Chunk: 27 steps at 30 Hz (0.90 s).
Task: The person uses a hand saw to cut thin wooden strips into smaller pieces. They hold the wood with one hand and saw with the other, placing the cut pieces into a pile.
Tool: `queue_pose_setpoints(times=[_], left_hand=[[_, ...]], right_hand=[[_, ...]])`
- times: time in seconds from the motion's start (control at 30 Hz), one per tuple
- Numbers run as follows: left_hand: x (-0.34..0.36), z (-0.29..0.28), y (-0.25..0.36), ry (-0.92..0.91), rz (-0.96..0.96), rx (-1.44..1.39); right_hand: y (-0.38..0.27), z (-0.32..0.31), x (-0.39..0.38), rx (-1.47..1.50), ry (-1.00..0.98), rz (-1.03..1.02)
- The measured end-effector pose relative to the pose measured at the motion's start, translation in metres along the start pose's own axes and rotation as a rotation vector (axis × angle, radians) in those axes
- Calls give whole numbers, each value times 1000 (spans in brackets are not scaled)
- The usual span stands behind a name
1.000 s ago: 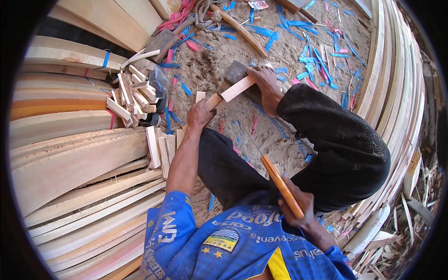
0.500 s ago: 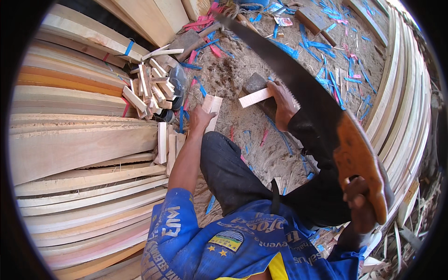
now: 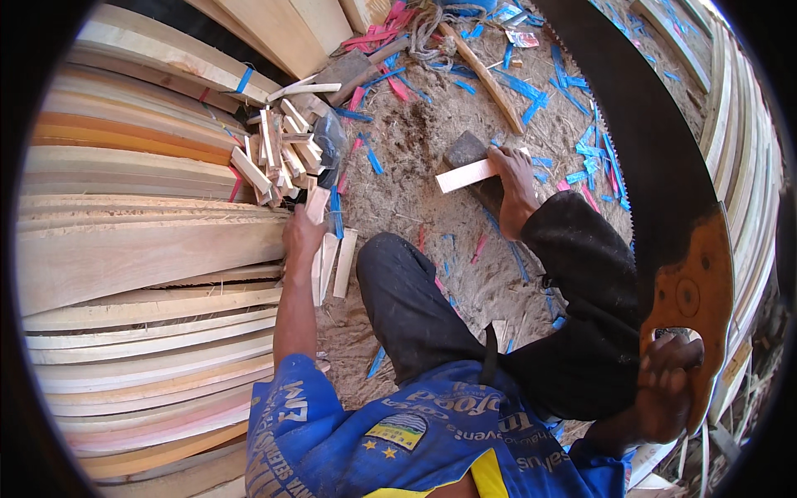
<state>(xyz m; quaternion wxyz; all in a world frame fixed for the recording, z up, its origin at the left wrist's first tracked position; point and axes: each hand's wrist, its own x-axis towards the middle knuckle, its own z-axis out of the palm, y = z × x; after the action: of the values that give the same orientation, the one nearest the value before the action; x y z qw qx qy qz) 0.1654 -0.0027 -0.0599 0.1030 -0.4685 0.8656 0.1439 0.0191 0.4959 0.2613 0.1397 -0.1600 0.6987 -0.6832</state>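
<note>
My left hand [image 3: 304, 236] is closed around a short pale wood piece [image 3: 317, 204], close to a heap of cut wood pieces [image 3: 282, 153]. Just beside that hand, more short wood pieces [image 3: 344, 264] stand or lean by the stacked planks. In my right hand [image 3: 667, 390] is the orange-brown wooden handle of a large handsaw [image 3: 643, 100]. Its dark blade rises away from me, toothed edge to the left, touching no wood. Under my bare foot [image 3: 516, 187] a pale wood strip [image 3: 465, 176] lies across a dark wooden block [image 3: 462, 148].
Long planks are stacked on the left [image 3: 149, 249], with another plank stack [image 3: 739, 166] curving along the right. Blue and pink strap scraps [image 3: 594, 149] litter the sandy ground. A wooden stick [image 3: 486, 79] and a rope [image 3: 427, 37] lie at the far side.
My left hand has moved left with a wood piece, from beside my knee to the cut heap. The saw has swung right, away from above my foot, still in my right hand.
</note>
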Motion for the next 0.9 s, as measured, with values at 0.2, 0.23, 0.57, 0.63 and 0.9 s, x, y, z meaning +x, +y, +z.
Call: queue_pose_setpoints(times=[0.2, 0.23, 0.57, 0.63, 0.9], left_hand=[[0, 19, -41, -83, -28, 75], [-5, 7, -6, -146, -60, 51], [17, 27, -72, -390, 9, -126], [17, 18, -74, -292, -5, -106], [-20, 17, 167, -395, 81, -793]], right_hand=[[5, 31, 1, -30, 110, -198], [4, 35, 1, -36, 119, -223], [1, 14, -8, 72, -3, 45], [-2, 13, -8, 71, 2, 64], [-9, 24, -8, 120, 99, 74]])
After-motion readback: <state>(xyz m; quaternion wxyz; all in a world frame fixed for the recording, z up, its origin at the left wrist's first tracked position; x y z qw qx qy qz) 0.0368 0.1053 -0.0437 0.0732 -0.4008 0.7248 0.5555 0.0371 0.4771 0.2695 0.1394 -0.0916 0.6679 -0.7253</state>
